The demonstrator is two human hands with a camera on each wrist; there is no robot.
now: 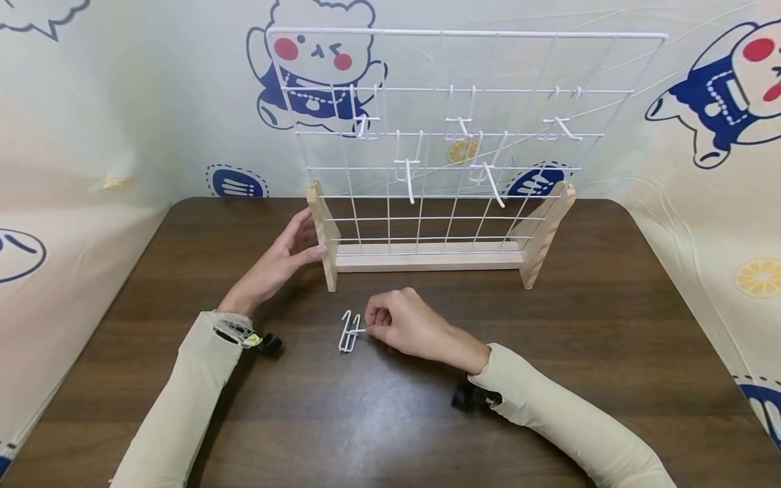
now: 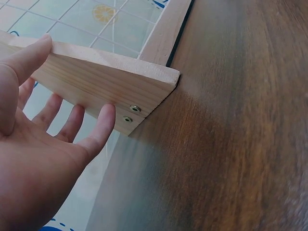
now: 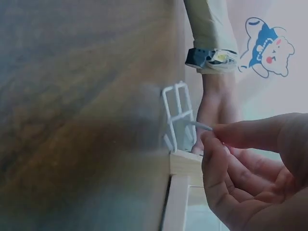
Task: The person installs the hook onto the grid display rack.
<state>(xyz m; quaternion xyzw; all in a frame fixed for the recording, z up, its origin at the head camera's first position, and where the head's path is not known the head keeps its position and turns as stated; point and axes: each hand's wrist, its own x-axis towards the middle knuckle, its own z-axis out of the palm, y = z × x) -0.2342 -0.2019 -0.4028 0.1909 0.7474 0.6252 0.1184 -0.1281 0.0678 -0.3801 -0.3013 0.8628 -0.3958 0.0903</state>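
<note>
A white wire display rack [image 1: 430, 261] stands upright on wooden side supports. My left hand [image 1: 277, 261] holds its left wooden side panel [image 2: 96, 79], thumb at the front edge and fingertips along the outer face and back edge. In front of the rack, my right hand [image 1: 417, 325] pinches the prong tip of a white wire hook [image 1: 349, 333] between thumb and fingers. The right wrist view shows the hook [image 3: 175, 115] with its frame beyond the fingertips, just above or touching the table; I cannot tell which.
Several white hooks [image 1: 460, 125] hang on the rack's grid in two rows. The brown table [image 1: 342, 420] extends around both arms. Behind stands a light printed curtain [image 1: 201, 102] with cartoon figures. Both wrists wear dark camera units [image 1: 268, 343].
</note>
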